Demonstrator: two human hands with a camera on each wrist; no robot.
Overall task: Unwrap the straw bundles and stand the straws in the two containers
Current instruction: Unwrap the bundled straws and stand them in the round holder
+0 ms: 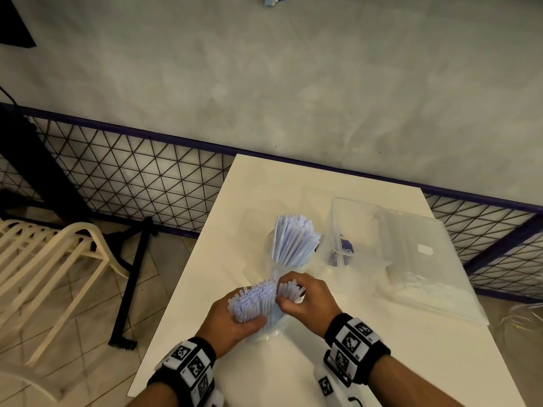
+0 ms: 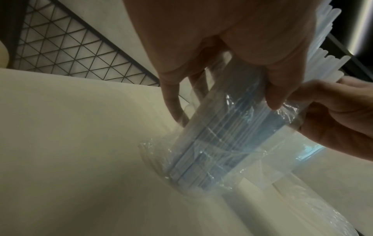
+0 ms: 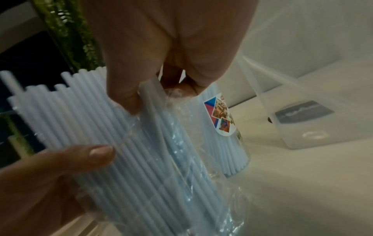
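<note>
The left hand [image 1: 235, 315] grips a bundle of straws [image 1: 255, 299] near the table's [image 1: 205, 289] near edge. The right hand [image 1: 305, 298] pinches its wrap [image 3: 161, 111]. Behind them, mid-table, a jar [image 1: 271, 245] holds straws. A clear box [image 1: 352, 230] stands right.

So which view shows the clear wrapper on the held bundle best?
Right wrist: the wrapper, pinched by the right hand, shows against white straws. Left wrist shows it crinkled lower down; the head view barely shows it.
</note>
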